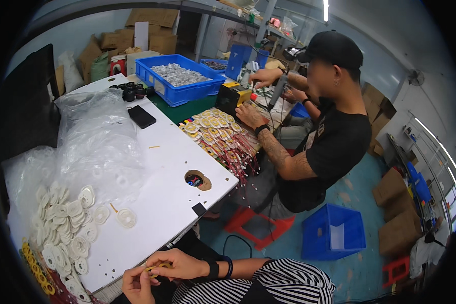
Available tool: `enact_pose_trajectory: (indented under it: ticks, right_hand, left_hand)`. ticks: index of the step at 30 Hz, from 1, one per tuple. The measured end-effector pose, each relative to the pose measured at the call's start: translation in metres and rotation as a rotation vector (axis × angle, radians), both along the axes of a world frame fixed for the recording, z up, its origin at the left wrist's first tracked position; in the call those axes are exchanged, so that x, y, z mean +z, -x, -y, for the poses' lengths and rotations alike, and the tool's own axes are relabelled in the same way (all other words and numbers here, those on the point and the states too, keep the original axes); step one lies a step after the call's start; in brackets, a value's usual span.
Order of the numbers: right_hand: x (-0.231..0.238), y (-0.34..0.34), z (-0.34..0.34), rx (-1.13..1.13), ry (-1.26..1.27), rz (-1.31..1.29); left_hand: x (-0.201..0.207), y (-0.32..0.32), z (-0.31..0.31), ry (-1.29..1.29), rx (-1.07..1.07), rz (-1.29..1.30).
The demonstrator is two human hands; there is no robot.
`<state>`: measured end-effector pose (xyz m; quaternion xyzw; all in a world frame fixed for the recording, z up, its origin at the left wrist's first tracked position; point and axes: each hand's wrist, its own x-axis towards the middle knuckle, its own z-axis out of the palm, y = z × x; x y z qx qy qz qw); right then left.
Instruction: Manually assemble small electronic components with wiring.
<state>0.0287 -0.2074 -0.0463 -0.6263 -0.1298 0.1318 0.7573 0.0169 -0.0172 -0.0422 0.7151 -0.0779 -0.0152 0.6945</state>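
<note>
In the head view, you pinch a small yellow ring-shaped piece (159, 266) between the fingertips of both hands, just past the near edge of the white flat-topped table (157, 197); your left hand (138, 287) and right hand (183, 264) are both narrowed on it, close together. To the left, a heap of thin off-white plastic discs (61, 223) lies on the tabletop, with clear crumpled plastic bags (99, 137) behind it. A row of yellow rings (35, 268) sits at the left rim. Farther back lies a black rectangular phone (142, 117), near a blue plastic bin (180, 94) of small whitish pieces.
</note>
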Motion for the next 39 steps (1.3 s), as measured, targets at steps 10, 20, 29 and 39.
enact_pose_trajectory:
  ticks: [10,20,29,39]
  right_hand:
    - [0.016,0.014,0.012,-0.2,0.116,0.106]
    - [0.033,0.075,0.044,-0.61,0.326,0.132]
    - [0.039,0.133,0.081,-0.958,0.331,0.384]
    - [0.03,0.152,0.107,-1.013,0.309,0.151]
  left_hand:
    - [0.009,-0.022,0.015,0.097,-0.149,-0.056]
    - [0.035,-0.032,0.077,0.073,-0.664,-0.159]
    - [0.062,-0.013,0.147,-0.139,-0.915,0.123]
    - [0.061,-0.002,0.187,-0.071,-1.051,0.051]
